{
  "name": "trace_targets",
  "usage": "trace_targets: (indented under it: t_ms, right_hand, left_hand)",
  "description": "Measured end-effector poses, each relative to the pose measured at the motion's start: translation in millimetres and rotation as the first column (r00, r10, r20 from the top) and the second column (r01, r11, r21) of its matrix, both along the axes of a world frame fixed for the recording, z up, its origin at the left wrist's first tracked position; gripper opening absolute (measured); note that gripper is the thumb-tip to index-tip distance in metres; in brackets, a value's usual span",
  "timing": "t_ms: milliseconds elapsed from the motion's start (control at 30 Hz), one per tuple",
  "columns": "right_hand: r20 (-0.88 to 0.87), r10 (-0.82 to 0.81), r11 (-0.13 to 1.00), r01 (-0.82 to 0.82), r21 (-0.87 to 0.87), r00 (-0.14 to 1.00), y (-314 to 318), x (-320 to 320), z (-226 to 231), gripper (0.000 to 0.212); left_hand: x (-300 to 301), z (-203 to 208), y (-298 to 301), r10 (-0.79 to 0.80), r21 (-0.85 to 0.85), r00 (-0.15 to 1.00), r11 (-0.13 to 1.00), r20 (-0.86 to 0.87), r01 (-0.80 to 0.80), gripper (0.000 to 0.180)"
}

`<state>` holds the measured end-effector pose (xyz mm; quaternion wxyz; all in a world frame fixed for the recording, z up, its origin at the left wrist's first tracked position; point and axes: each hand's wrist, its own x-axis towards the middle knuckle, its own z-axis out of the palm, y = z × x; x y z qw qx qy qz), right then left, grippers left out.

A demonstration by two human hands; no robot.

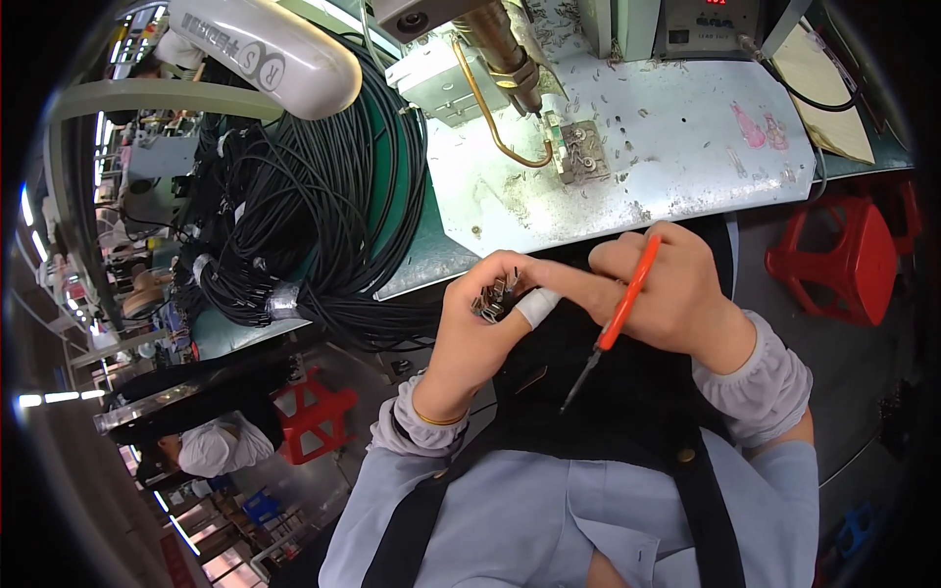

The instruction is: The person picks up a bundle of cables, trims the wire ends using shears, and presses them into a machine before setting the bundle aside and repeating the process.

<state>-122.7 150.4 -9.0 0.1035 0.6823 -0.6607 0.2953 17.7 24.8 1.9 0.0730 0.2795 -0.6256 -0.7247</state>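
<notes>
Just in front of the bench edge, my left hand (475,318) is curled around a bunch of small metal pieces (496,296); their ends show between thumb and fingers. White tape (537,307) wraps its thumb. My right hand (667,289) meets the left one, index finger stretched to the taped thumb. It grips a hand tool with red handles (627,306), whose thin dark tip points down toward my apron. The exact kind of tool cannot be made out. Whether the right fingertips also pinch a small piece is hidden.
A bench machine (505,64) with a metal fixture (585,155) stands on a pale plate (676,127) strewn with metal bits. Coiled black cables (304,186) fill the bench's left. Red stools (838,257) stand right and left; another person (221,446) is at the left.
</notes>
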Motion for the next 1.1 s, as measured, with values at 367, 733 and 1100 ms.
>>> trace_targets:
  t_ms: [367, 733, 1100]
  right_hand:
    - [0.701, -0.041, 0.994, 0.101, -0.044, 0.712, -0.7, 21.5, -16.2, 0.016]
    - [0.946, -0.106, 0.992, 0.097, 0.08, 0.306, 2.0, 31.0, -15.7, 0.008]
    - [0.791, -0.032, 0.969, 0.214, -0.126, 0.61, 0.6, 34.9, -18.1, 0.013]
  left_hand:
    - [5.0, -7.4, 17.2, 0.036, -0.519, 0.99, 0.849, -0.136, -0.102, 0.032]
    - [-0.3, -10.3, 9.9, -0.072, -0.712, 0.984, 0.699, -0.164, -0.068, 0.019]
    - [0.1, -11.1, 15.6, -0.04, -0.686, 0.976, 0.717, -0.214, -0.121, 0.029]
